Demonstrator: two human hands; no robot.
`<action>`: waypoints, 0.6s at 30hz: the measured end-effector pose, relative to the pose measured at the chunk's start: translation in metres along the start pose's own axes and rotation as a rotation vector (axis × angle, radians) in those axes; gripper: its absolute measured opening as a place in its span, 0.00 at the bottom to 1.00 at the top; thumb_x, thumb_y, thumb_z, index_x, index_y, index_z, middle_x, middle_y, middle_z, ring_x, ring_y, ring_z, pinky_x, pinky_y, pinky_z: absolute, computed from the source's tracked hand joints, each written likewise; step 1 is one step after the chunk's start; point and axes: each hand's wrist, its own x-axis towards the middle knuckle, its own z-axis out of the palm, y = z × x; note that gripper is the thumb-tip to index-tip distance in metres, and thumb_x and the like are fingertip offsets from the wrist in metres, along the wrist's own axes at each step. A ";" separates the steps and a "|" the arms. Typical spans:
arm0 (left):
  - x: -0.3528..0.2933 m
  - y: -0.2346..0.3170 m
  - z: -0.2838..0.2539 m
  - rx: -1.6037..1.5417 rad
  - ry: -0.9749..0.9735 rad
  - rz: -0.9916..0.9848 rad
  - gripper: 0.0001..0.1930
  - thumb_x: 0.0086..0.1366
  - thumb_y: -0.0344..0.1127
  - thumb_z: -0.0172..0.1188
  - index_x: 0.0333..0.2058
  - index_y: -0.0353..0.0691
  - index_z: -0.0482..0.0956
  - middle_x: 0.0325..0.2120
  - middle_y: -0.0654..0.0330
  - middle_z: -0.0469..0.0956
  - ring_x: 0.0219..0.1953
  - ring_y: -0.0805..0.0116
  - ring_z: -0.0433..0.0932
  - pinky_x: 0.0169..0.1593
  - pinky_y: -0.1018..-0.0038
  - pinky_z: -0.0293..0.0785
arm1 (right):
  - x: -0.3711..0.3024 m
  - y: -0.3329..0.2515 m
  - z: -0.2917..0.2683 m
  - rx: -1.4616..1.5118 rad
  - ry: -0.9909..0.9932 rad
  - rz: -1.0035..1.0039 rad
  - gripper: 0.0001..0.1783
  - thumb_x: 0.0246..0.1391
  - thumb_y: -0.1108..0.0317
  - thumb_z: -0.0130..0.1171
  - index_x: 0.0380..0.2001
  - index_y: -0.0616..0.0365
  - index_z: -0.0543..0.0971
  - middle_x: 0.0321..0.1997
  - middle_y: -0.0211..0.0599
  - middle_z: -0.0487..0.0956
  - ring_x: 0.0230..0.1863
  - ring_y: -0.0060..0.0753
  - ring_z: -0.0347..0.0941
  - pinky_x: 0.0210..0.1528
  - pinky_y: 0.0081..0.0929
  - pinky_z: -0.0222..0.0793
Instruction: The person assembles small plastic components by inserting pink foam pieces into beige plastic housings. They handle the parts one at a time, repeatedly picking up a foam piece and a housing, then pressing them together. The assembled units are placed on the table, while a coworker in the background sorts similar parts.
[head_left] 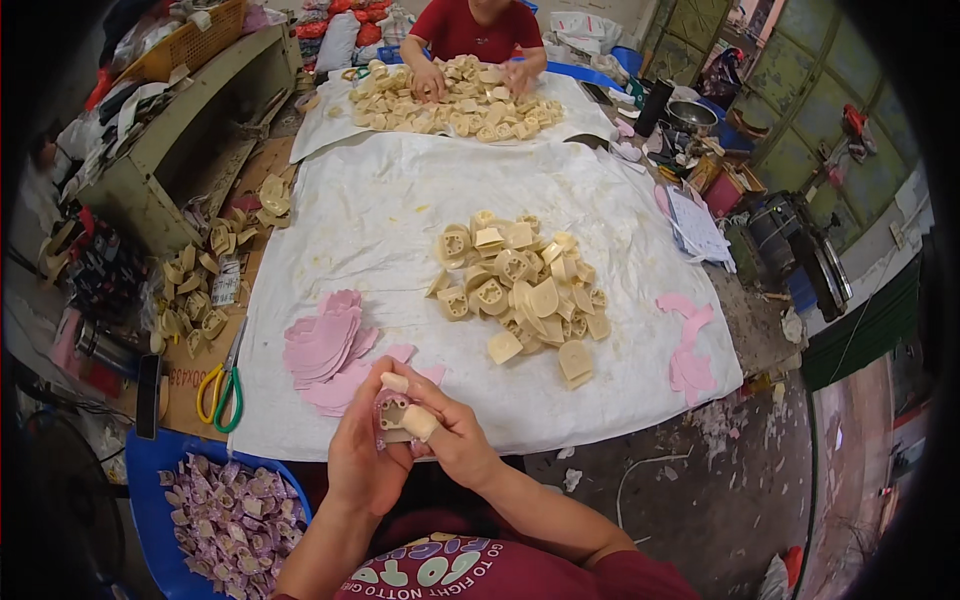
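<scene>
A cream moulded shoe heel (397, 413), U-shaped with several holes in its face, is held close to the table's near edge. Pink sheet material wraps around its sides. My left hand (357, 452) cups it from the left and below, while my right hand (458, 437) grips its right side. Pale covers sit on both thumbs. Just beyond my left hand lies a stack of pink cut pieces (325, 350), partly overlapping. Farther right is a heap of bare cream heels (515, 285). The underside of the held heel is hidden by my fingers.
A blue tub (147, 475) of pink-wrapped heels stands at lower left. Scissors (228, 388) and a phone (147, 397) lie left of the white cloth (340, 220). Pink scraps (690, 350) lie right. Across the table, a person (475, 40) handles another heel pile (455, 105).
</scene>
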 end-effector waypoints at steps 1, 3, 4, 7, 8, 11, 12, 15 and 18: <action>0.000 0.000 -0.001 0.014 -0.008 0.025 0.26 0.73 0.46 0.40 0.66 0.43 0.56 0.47 0.55 0.75 0.46 0.64 0.77 0.45 0.67 0.77 | 0.001 -0.002 0.001 0.000 -0.019 0.004 0.24 0.64 0.71 0.49 0.63 0.57 0.67 0.72 0.31 0.57 0.50 0.15 0.68 0.40 0.13 0.68; 0.001 -0.001 -0.007 0.041 -0.020 0.076 0.26 0.72 0.44 0.41 0.66 0.42 0.56 0.44 0.56 0.76 0.43 0.68 0.77 0.42 0.70 0.77 | 0.001 -0.006 0.003 0.008 -0.049 0.021 0.23 0.64 0.71 0.48 0.62 0.57 0.67 0.71 0.31 0.59 0.46 0.15 0.69 0.37 0.13 0.68; 0.000 -0.004 -0.007 0.177 0.006 0.146 0.26 0.72 0.44 0.42 0.66 0.42 0.56 0.43 0.57 0.75 0.42 0.70 0.77 0.41 0.71 0.76 | 0.001 -0.006 0.004 0.019 -0.057 0.038 0.23 0.64 0.71 0.48 0.62 0.57 0.68 0.71 0.31 0.60 0.45 0.14 0.69 0.35 0.13 0.68; 0.001 -0.012 -0.005 0.440 0.060 0.281 0.27 0.72 0.41 0.43 0.66 0.42 0.56 0.41 0.58 0.75 0.40 0.74 0.76 0.40 0.74 0.75 | 0.006 0.002 0.000 -0.126 -0.010 -0.023 0.23 0.63 0.71 0.49 0.61 0.57 0.68 0.70 0.31 0.62 0.40 0.13 0.68 0.32 0.13 0.68; 0.005 -0.011 -0.008 0.433 0.059 0.279 0.27 0.71 0.41 0.44 0.66 0.42 0.55 0.41 0.58 0.75 0.39 0.74 0.76 0.41 0.74 0.75 | 0.009 0.009 0.001 -0.299 0.030 -0.132 0.23 0.63 0.71 0.49 0.61 0.57 0.68 0.69 0.31 0.62 0.39 0.12 0.67 0.31 0.13 0.67; 0.010 -0.007 -0.005 0.351 0.110 0.300 0.28 0.71 0.40 0.45 0.67 0.42 0.54 0.39 0.58 0.75 0.37 0.74 0.76 0.38 0.77 0.74 | 0.013 0.003 0.009 -0.236 0.023 0.012 0.25 0.64 0.70 0.49 0.64 0.55 0.66 0.66 0.32 0.66 0.35 0.13 0.69 0.30 0.13 0.68; 0.007 -0.003 -0.001 0.290 0.126 0.291 0.28 0.71 0.40 0.45 0.67 0.42 0.54 0.38 0.58 0.75 0.36 0.74 0.75 0.38 0.77 0.74 | 0.013 -0.001 0.011 -0.120 0.000 0.142 0.26 0.64 0.69 0.48 0.65 0.54 0.64 0.65 0.33 0.68 0.33 0.13 0.70 0.29 0.12 0.68; 0.008 0.002 -0.018 0.377 0.010 0.234 0.28 0.71 0.38 0.46 0.67 0.42 0.53 0.35 0.59 0.75 0.33 0.76 0.75 0.34 0.78 0.74 | 0.003 0.004 0.010 -0.176 -0.054 0.007 0.27 0.60 0.71 0.55 0.63 0.58 0.66 0.69 0.38 0.62 0.54 0.25 0.68 0.51 0.24 0.67; 0.010 0.003 -0.035 0.373 -0.090 0.164 0.29 0.71 0.37 0.47 0.68 0.44 0.51 0.32 0.60 0.74 0.31 0.75 0.75 0.31 0.78 0.73 | 0.009 0.010 0.003 -0.224 -0.059 0.018 0.30 0.57 0.71 0.58 0.63 0.58 0.66 0.71 0.40 0.60 0.65 0.35 0.61 0.62 0.31 0.61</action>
